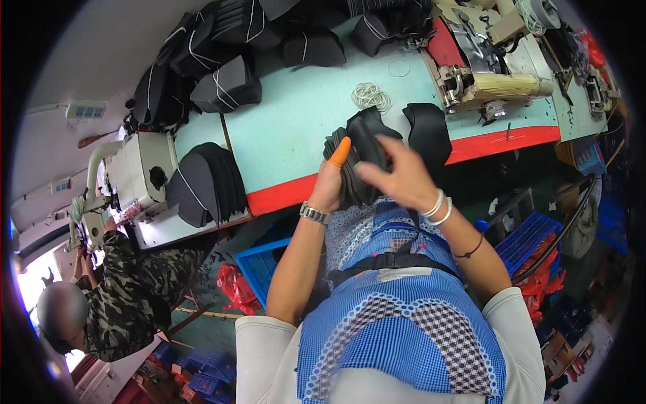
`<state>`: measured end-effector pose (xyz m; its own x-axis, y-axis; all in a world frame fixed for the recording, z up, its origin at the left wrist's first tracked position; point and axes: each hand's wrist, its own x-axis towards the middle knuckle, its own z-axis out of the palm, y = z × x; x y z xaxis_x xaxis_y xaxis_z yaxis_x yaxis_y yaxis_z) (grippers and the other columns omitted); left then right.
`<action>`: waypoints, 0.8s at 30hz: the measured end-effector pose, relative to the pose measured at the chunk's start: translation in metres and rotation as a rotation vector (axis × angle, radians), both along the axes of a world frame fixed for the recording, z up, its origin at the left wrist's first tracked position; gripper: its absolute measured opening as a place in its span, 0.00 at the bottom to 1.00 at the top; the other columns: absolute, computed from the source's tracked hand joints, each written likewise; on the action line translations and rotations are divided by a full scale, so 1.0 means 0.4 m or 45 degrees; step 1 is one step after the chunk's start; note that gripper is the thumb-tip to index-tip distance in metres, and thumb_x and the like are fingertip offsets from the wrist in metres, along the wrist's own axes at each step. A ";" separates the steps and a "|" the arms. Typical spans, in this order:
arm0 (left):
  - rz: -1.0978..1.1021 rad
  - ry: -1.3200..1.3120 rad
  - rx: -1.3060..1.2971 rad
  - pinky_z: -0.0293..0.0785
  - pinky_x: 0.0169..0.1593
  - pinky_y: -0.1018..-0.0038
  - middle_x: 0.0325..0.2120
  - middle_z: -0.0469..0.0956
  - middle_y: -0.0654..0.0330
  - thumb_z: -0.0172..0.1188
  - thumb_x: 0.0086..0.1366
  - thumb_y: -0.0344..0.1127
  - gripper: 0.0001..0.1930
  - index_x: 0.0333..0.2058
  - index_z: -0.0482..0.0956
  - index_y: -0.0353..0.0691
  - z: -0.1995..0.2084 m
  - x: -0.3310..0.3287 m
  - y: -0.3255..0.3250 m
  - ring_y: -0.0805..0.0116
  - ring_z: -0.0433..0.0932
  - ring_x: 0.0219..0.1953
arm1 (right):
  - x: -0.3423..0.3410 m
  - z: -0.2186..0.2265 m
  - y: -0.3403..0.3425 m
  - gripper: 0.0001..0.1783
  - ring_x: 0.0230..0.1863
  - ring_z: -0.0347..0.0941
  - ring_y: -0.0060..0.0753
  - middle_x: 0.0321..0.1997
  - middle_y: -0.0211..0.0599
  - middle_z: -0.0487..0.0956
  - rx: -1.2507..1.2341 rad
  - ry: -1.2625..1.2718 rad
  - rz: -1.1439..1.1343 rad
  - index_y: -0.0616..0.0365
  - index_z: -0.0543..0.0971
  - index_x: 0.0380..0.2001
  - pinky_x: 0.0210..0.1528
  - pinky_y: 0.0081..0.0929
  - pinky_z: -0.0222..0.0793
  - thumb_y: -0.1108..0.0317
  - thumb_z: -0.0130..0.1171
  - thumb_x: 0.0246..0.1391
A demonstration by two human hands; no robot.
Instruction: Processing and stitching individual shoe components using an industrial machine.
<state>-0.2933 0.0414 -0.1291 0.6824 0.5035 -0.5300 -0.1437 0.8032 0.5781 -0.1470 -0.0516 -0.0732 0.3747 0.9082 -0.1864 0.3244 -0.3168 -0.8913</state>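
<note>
My left hand (328,183), with an orange finger cot (340,152) on its thumb, is closed round the near left side of a stack of black curved cut pieces (367,135). The stack is held upright at the front edge of the table, its layers fanned a little. My right hand (407,176) is slightly blurred at the stack's right side, thumb and fingers apart. Whether its fingertips touch the pieces I cannot tell. Just right of the stack, another black piece or small pile (428,133) hangs partly over the red table edge.
Loose pale rubber bands (371,98) lie on the green tabletop (296,114). Tied black bundles (225,86) line the back and left. A machine (494,64) stands at the right, a sewing machine (138,175) at the left. Someone in camouflage (128,289) sits there. A blue crate (259,266) is below.
</note>
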 end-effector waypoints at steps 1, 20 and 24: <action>0.076 -0.011 0.013 0.81 0.42 0.70 0.43 0.79 0.50 0.48 0.72 0.46 0.22 0.50 0.73 0.30 -0.003 0.009 -0.002 0.64 0.81 0.42 | -0.031 0.002 0.017 0.29 0.49 0.74 0.58 0.45 0.61 0.77 0.145 -0.022 0.052 0.71 0.76 0.46 0.50 0.40 0.69 0.56 0.66 0.49; 0.363 0.133 0.095 0.75 0.37 0.75 0.36 0.77 0.65 0.60 0.68 0.43 0.15 0.45 0.74 0.38 -0.018 0.016 0.004 0.76 0.76 0.36 | -0.023 -0.080 0.050 0.20 0.23 0.67 0.17 0.21 0.36 0.76 -0.115 0.472 0.136 0.69 0.79 0.34 0.26 0.24 0.66 0.58 0.66 0.52; 0.282 -0.197 -0.311 0.75 0.38 0.76 0.38 0.77 0.63 0.55 0.69 0.49 0.19 0.47 0.73 0.38 0.037 0.023 -0.001 0.75 0.77 0.37 | -0.015 -0.054 0.039 0.20 0.23 0.66 0.18 0.20 0.34 0.75 -0.117 1.127 0.040 0.69 0.79 0.32 0.26 0.24 0.65 0.57 0.65 0.53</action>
<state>-0.2840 0.0409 -0.1145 0.6525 0.5194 -0.5519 -0.4007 0.8545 0.3305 -0.1529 -0.0361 -0.0950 0.0338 0.8830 -0.4682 -0.4618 -0.4017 -0.7908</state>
